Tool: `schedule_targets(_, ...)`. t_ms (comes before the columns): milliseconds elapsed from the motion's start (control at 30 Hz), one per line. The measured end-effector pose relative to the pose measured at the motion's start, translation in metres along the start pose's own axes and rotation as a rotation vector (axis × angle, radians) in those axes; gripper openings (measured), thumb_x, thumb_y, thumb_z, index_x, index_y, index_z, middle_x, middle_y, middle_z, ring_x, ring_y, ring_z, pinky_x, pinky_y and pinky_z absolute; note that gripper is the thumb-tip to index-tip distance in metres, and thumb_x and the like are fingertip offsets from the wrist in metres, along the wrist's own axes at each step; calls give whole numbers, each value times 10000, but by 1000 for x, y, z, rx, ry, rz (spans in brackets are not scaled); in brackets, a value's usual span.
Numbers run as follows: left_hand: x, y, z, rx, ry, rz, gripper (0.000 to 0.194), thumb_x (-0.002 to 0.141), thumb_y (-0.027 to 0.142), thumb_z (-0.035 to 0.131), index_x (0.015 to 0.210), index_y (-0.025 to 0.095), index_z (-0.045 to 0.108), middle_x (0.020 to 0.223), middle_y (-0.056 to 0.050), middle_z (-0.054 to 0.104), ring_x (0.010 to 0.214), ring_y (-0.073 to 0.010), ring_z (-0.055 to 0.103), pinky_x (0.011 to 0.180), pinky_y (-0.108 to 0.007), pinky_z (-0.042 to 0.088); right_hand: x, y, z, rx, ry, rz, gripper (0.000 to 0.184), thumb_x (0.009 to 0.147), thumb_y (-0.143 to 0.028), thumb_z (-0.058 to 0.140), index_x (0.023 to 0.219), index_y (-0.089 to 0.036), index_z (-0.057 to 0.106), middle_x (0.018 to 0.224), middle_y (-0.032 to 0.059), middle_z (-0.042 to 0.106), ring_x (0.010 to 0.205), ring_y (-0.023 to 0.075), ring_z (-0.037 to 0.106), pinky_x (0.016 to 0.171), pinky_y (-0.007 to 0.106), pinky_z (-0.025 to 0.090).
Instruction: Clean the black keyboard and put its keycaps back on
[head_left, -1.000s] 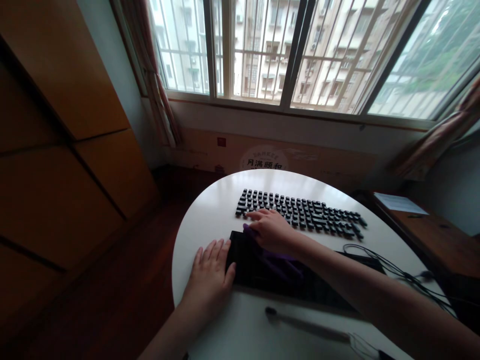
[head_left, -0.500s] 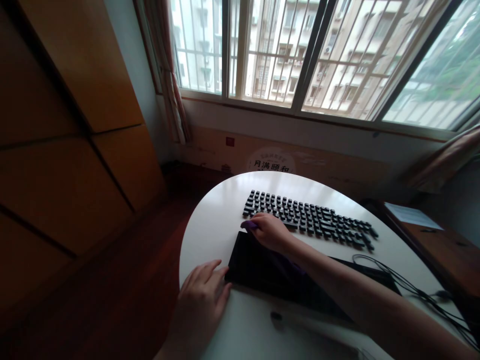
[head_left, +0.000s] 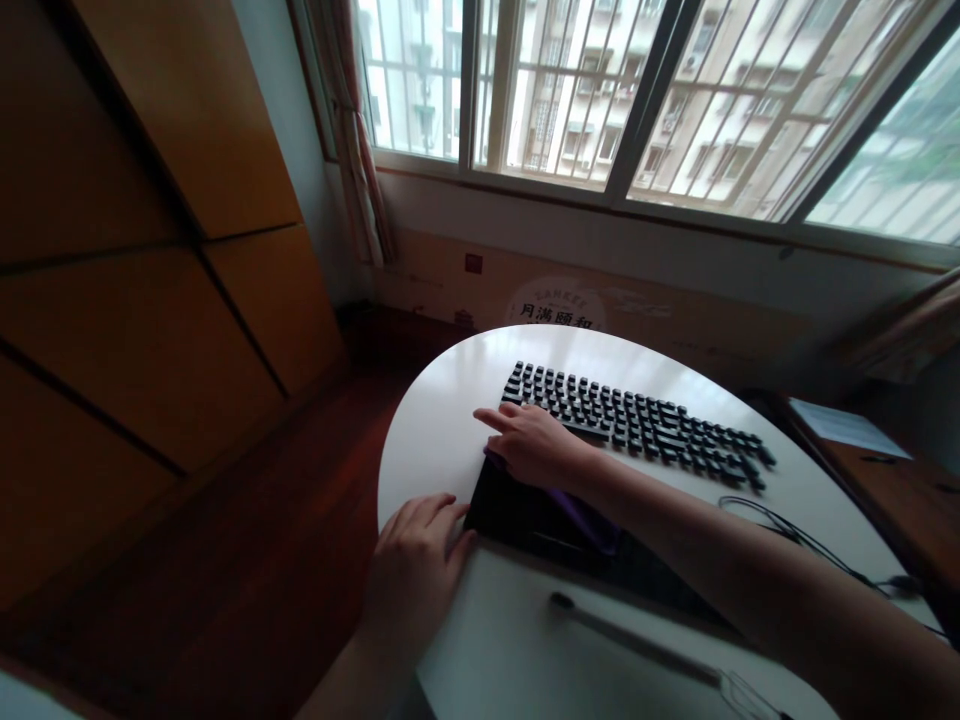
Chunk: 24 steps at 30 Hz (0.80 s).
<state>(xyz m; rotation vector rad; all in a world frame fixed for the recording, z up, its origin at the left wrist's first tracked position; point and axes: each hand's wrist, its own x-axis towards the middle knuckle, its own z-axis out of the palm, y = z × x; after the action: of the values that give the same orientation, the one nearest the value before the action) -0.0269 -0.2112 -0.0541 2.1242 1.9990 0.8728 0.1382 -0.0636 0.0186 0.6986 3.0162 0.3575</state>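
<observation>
My left hand (head_left: pixel 420 545) rests on the white table (head_left: pixel 427 420), its fingers apart and their tips against the left corner of a black keyboard base (head_left: pixel 517 515). Over the base's upper left edge lies my right hand (head_left: pixel 536 440), fingers bent on a purple cloth (head_left: pixel 589 522) with the index finger pointing out left. Part of the cloth is hidden beneath the hand and forearm. Behind the base, loose black keycaps (head_left: pixel 637 410) stand in keyboard rows. In front lies a thin brush (head_left: pixel 637 640) with a dark tip and a wire loop at its other end.
Black cables (head_left: pixel 787 535) run along the table's right side. A brown desk (head_left: pixel 885 490) with a paper sheet (head_left: pixel 847 428) stands to the right. Wooden cabinets (head_left: pixel 232 330) rise at left, and a barred window (head_left: pixel 570 110) is ahead.
My right hand's index finger has stretched out left, and the cloth shows less at its fingertips. The view has shifted, so more of the brush shows. My left hand stays at the base's corner.
</observation>
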Motion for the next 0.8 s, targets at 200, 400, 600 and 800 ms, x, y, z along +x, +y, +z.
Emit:
schedule_targets(200, 0, -1, 1, -8, 21, -57, 348, 901, 296, 595, 1225, 173, 629, 1150, -119, 706, 1074, -304, 638, 948, -473, 518, -1, -15, -1, 13, 7, -29, 218, 869, -185, 549, 849, -166, 765, 1398, 103, 573, 997, 267, 551, 693, 368, 471)
schedule_targets(400, -1, -1, 2, -4, 9, -66, 374, 903, 283, 594, 1258, 169, 606, 1169, -120, 694, 1100, -306, 623, 967, -480, 502, 0, -14, 2, 41, 15, 27, 215, 840, -214, 556, 879, -150, 758, 1438, 94, 552, 1014, 276, 562, 698, 377, 481)
schedule_targets(600, -1, 0, 1, -8, 4, -66, 379, 906, 285, 594, 1265, 162, 602, 1158, -122, 693, 1094, -306, 620, 967, -481, 498, -4, -13, 0, 41, 12, 14, 233, 885, -226, 531, 909, -158, 752, 1495, 86, 494, 1025, 276, 546, 694, 378, 478)
schedule_targets(800, -2, -3, 5, 1, 37, -39, 366, 915, 285, 589, 1262, 171, 600, 1137, -120, 694, 1067, -301, 630, 950, -481, 509, -8, -26, -3, 8, 6, -76, 261, 930, -178, 500, 853, -162, 749, 1446, 100, 516, 971, 254, 516, 651, 355, 448)
